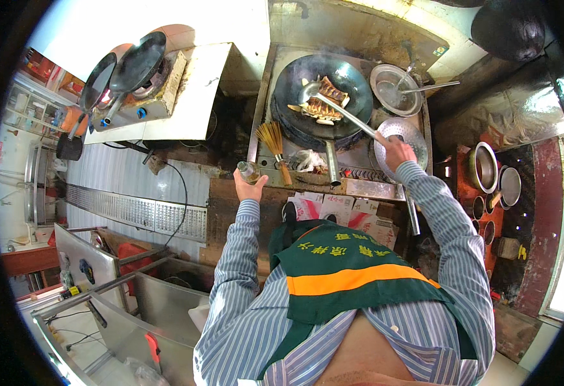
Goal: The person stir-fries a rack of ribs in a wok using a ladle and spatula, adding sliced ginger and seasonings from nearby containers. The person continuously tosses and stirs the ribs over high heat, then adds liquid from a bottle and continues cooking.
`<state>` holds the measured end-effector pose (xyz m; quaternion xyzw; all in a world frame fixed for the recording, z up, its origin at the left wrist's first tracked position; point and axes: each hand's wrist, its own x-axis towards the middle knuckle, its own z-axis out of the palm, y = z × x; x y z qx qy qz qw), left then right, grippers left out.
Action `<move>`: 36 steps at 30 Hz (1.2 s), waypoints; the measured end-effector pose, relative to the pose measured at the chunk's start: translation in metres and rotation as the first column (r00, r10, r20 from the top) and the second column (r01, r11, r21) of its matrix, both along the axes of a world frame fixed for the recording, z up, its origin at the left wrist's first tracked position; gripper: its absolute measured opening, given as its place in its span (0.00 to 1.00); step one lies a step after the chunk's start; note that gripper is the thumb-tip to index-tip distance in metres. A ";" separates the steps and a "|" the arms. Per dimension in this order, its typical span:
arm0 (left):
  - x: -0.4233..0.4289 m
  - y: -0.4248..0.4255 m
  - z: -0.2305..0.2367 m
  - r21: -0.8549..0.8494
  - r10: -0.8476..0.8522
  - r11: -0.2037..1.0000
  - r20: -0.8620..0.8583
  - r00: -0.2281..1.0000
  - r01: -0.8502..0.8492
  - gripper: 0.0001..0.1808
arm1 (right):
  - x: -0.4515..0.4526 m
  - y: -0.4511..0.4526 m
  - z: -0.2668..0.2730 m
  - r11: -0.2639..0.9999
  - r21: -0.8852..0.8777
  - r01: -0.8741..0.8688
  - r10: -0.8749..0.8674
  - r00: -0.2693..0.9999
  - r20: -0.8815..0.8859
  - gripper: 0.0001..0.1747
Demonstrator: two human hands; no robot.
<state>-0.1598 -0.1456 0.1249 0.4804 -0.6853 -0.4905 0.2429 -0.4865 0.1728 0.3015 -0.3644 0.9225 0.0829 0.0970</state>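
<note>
A glass bottle [248, 172] is in the grip of my left hand [249, 187], left of the stove's front edge. My right hand [399, 153] holds the handle of a metal ladle [347, 115], whose bowl rests at the food in the wok. Browned food, perhaps fish [329, 99], lies with pale pieces in the black wok [354, 91], and faint steam rises there. The wok's metal handle [331, 161] points toward me. Below my right hand sits a perforated metal strainer [415, 137]. A bamboo brush [273, 140] lies between the bottle and the wok.
A metal basin [397, 89] with water and another ladle stands right of the wok. To the left, two pans [139, 62] sit at a gas burner [159, 106]. Steel bowls and cups [484, 166] crowd a shelf at right. A steel cabinet [166, 299] stands behind my left arm.
</note>
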 end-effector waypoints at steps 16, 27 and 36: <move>-0.022 -0.019 0.018 0.054 -0.075 0.995 -0.142 0.987 0.083 0.39 | 0.067 0.020 -0.014 0.683 -0.663 0.307 -0.029 0.918 0.395 0.34; -0.159 -0.054 0.169 -0.418 -0.252 0.489 0.773 0.582 0.766 0.29 | 0.181 0.047 0.067 0.047 0.028 0.998 0.365 -0.043 0.930 0.39; -0.196 -0.065 0.188 -0.464 -0.115 0.216 0.862 0.494 0.859 0.32 | 0.184 0.057 0.080 0.015 0.132 0.991 0.442 -0.125 0.888 0.30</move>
